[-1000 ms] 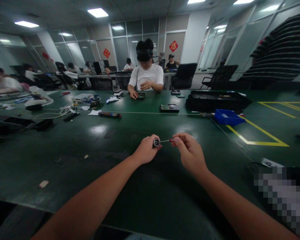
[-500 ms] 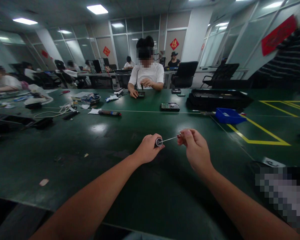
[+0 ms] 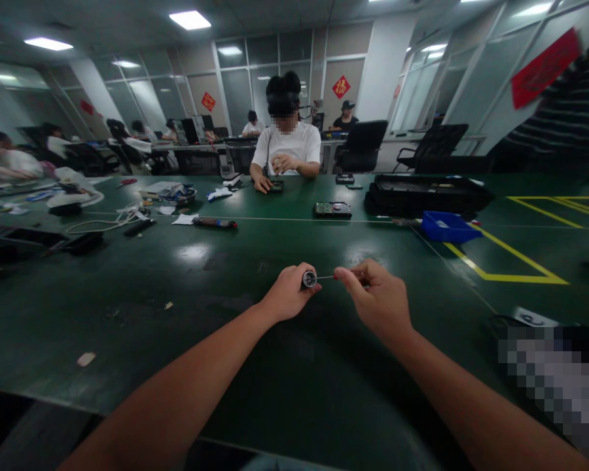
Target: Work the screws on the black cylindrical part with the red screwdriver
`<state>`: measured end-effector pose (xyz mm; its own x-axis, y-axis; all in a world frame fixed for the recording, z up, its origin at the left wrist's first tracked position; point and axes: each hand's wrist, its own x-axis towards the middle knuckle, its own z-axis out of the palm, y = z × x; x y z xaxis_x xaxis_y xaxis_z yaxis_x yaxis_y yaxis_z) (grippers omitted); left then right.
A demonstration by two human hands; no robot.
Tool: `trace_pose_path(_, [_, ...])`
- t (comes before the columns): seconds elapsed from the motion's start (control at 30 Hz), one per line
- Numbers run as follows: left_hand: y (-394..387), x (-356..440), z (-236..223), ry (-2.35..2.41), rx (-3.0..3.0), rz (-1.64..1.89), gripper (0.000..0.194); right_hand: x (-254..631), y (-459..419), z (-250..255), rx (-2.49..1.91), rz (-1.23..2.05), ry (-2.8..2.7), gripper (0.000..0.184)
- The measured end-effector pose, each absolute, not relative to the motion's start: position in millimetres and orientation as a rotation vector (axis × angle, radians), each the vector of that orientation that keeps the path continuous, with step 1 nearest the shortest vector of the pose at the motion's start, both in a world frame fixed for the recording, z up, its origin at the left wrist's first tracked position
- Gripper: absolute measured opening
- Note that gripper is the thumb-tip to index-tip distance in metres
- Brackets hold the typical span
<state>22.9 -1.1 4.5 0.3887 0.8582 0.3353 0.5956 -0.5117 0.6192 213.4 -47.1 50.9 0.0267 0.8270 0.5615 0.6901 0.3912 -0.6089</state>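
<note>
Over the green table, my left hand (image 3: 290,292) is closed around a short black cylinder (image 3: 309,280) with a silvery ring at its open end, which faces right. A thin metal rod (image 3: 326,277) runs from that end toward my right hand (image 3: 379,293). The fingers of my right hand are pinched on the rod's other end, where a small red spot shows by the thumb. Most of the cylinder is hidden inside my left fist. Whether the rod is joined to the cylinder I cannot tell.
A bare hard drive (image 3: 332,209) lies ahead, with a blue tray (image 3: 450,226) and a long black bin (image 3: 428,196) to its right. A dark pen-shaped tool (image 3: 216,223) lies left. Across the table a co-worker (image 3: 287,140) handles a small dark device (image 3: 275,186).
My right hand has moved left toward the cylinder, and its thumb now points more to the left. Less of the rod shows between my hands. My left hand has barely moved.
</note>
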Motion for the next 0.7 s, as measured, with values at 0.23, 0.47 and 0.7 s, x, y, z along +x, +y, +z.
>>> trace_pose_path(0.23, [0.2,22.4,4.3,1.249,2.228,0.89,0.015,215.4,-46.4,50.0,-1.194,0.214,-1.829,0.019])
trace_pose_path(0.47, [1.2,23.1,2.5,1.27,2.235,0.902,0.015,214.3,-48.2,46.7,-1.195,0.336,-1.777,0.023])
trace_pose_path(0.7, [2.2,23.2,0.9,1.283,2.227,0.919,0.015,205.3,-40.4,37.3,-1.078,0.711,-1.421,0.026])
